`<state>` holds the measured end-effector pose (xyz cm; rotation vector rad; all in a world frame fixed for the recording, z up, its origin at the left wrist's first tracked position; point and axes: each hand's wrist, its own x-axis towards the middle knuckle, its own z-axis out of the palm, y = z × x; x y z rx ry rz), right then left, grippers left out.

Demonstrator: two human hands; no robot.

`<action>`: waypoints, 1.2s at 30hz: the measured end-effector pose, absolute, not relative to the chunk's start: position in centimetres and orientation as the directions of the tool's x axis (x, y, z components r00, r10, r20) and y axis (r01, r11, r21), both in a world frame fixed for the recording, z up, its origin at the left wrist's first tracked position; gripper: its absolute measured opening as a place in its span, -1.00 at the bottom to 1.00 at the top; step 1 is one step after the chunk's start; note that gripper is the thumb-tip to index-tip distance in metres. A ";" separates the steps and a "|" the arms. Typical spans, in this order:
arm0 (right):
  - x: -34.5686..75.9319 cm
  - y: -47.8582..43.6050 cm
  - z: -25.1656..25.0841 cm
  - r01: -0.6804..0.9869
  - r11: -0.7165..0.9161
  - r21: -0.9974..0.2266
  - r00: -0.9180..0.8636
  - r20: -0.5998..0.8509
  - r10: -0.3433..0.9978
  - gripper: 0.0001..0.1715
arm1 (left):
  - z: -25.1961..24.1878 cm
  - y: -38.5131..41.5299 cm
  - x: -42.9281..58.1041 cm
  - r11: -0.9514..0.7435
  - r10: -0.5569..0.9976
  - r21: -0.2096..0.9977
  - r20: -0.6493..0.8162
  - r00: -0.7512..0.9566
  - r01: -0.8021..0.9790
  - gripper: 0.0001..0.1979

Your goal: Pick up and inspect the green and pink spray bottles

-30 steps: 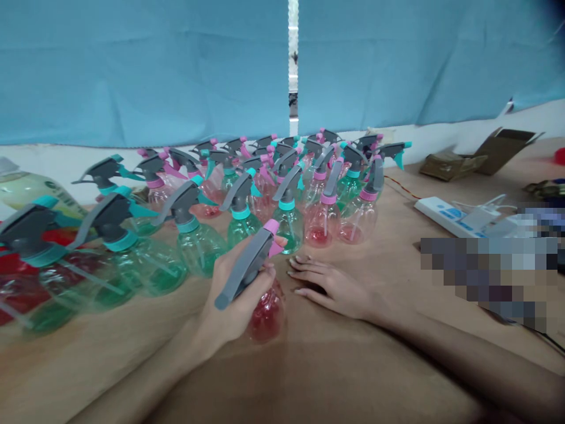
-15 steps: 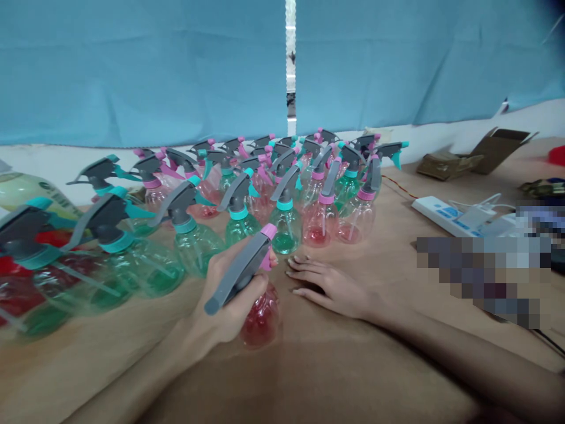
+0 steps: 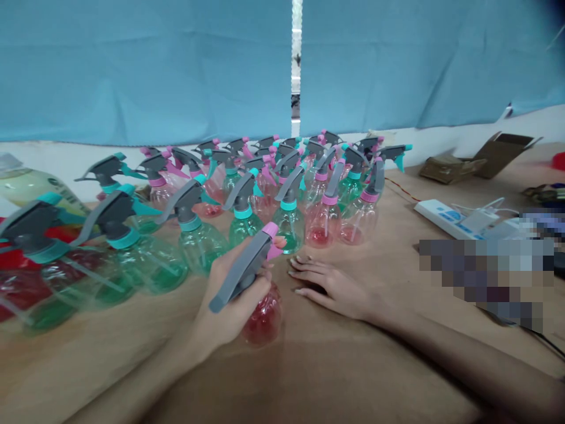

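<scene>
Blue cloth hangs beyond the surface; the left hand wraps a red spray bottle, its sprayer head slanting away rightward; the right hand lies flat, seemingly empty, to its right.

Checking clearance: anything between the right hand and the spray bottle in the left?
Nothing visible low down: just tabletop lies between the right hand and the red lower body of the spray bottle. Higher up, the fingers of the left hand cover its neck.
</scene>
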<state>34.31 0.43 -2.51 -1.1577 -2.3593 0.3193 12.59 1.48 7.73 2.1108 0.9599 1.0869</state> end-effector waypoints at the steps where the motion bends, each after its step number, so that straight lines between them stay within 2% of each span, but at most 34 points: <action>1: 34.3 0.4 -2.5 0.675 0.614 -0.410 -0.522 0.322 0.789 -0.50 | 7.7 1.5 12.6 -0.581 0.794 0.746 0.432 0.428 0.325 -0.66; 5: 34.3 0.4 -2.5 0.672 0.613 -0.416 -0.525 0.317 0.790 -0.51 | 7.6 1.6 12.5 -0.586 0.781 0.747 0.419 0.462 0.314 -0.63; 9: 34.2 0.5 -2.4 0.662 0.612 -0.433 -0.527 0.312 0.791 -0.51 | 7.8 1.4 12.6 -0.598 0.781 0.725 0.432 0.451 0.342 -0.69; 16: 34.0 -0.3 -1.5 0.628 0.522 -0.578 -0.476 0.246 0.845 -0.48 | 7.6 1.3 12.8 -0.594 0.792 0.715 0.440 0.422 0.369 -0.80; 20: 33.4 -1.8 0.3 0.585 0.459 -0.669 -0.468 0.183 0.864 -0.30 | 7.4 1.4 13.5 -0.582 0.800 0.743 0.452 0.395 0.329 -0.87; 25: 32.9 -4.0 2.6 0.480 0.449 -0.753 -0.463 0.218 0.859 -0.13 | 7.0 1.4 15.5 -0.589 0.801 0.739 0.480 0.358 0.326 -0.93; 30: 34.2 -5.3 3.5 0.468 0.406 -0.785 -0.326 0.274 0.905 -0.23 | 6.1 1.0 19.5 -0.597 0.787 0.753 0.484 0.383 0.275 -0.97; 34: 35.9 -6.3 3.6 0.537 0.417 -0.734 -0.216 0.358 0.908 -0.33 | 6.0 0.2 23.6 -0.601 0.760 0.776 0.478 0.440 0.194 -0.96; 36: 37.0 -6.7 3.4 0.580 0.401 -0.709 -0.162 0.382 0.910 -0.33 | 6.2 -0.2 25.5 -0.595 0.743 0.787 0.462 0.484 0.163 -0.88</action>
